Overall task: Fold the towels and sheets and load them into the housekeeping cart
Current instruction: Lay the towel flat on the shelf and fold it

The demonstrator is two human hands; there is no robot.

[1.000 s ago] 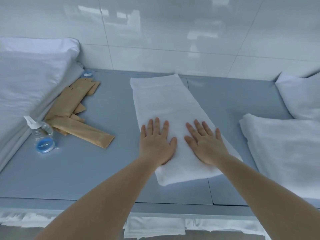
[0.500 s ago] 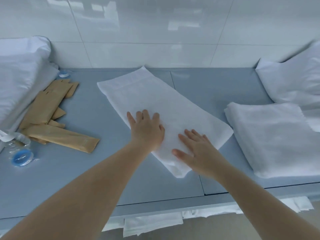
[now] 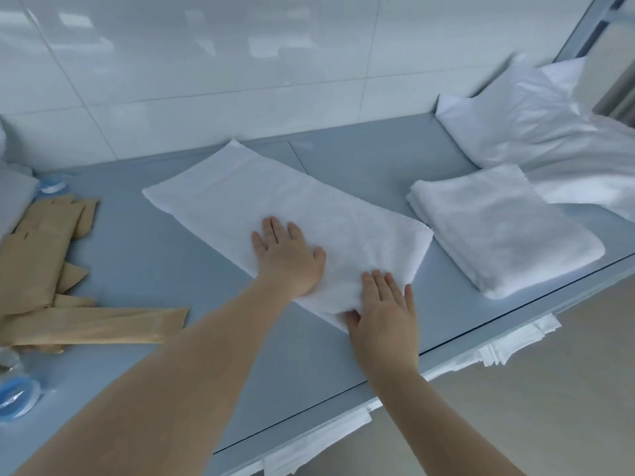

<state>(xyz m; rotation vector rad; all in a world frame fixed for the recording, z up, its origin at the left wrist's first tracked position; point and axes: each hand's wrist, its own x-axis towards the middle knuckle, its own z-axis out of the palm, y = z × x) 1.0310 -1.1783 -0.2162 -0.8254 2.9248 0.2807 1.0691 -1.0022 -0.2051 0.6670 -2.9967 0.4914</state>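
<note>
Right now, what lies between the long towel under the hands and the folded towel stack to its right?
Only a bare strip of the blue-grey cart top separates the long towel from the folded towel stack, per the head view.
</note>
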